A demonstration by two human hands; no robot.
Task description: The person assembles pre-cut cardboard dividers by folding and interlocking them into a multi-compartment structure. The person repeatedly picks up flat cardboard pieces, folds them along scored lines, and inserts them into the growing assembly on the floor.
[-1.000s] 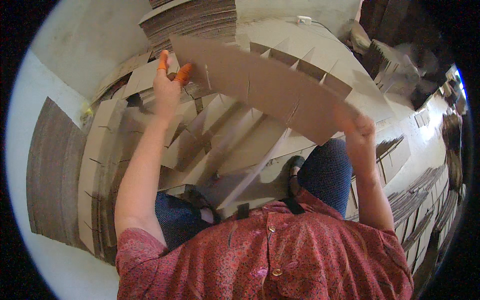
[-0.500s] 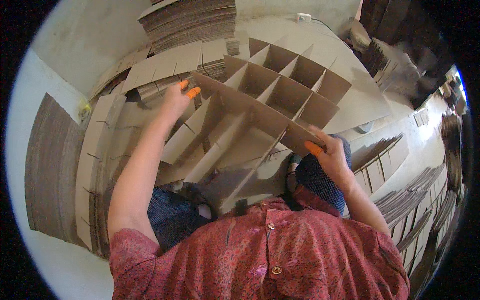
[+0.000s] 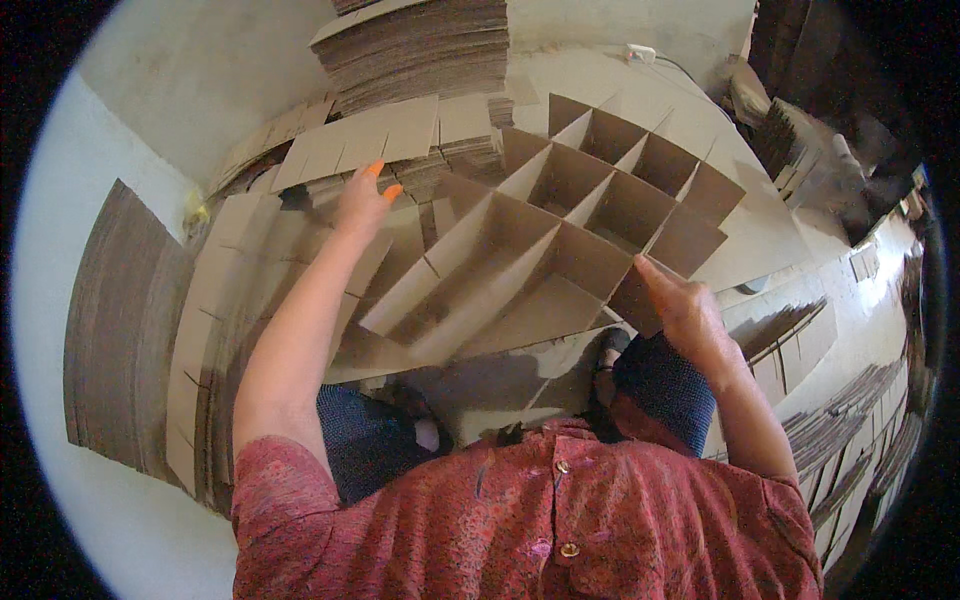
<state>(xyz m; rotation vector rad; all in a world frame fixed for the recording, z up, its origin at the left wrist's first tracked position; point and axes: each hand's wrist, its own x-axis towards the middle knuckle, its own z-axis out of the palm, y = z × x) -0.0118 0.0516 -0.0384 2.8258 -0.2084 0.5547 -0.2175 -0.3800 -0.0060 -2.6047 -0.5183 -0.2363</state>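
Observation:
A cardboard divider grid (image 3: 573,180) of interlocked brown strips stands in front of me, with square cells at its far side and long open strips toward me. My right hand (image 3: 690,318) is at the grid's near right corner, its fingers closed on the end of a cross strip. My left hand (image 3: 362,208) is apart from the grid, to its left, with fingers spread beside a stack of slotted cardboard strips (image 3: 360,142). Orange covers show on two of its fingertips. Nothing is visible in that hand.
A tall pile of cardboard sheets (image 3: 420,55) stands behind. More strip stacks line the left, near a leaning sheet pile (image 3: 125,335), and the lower right (image 3: 840,420). A broad flat cardboard sheet (image 3: 765,215) lies under the grid. My knees flank the work.
My left hand has let go of the grid's left end and is now apart from it. The raised cross strip now sits lower among the others. The view has shifted slightly.

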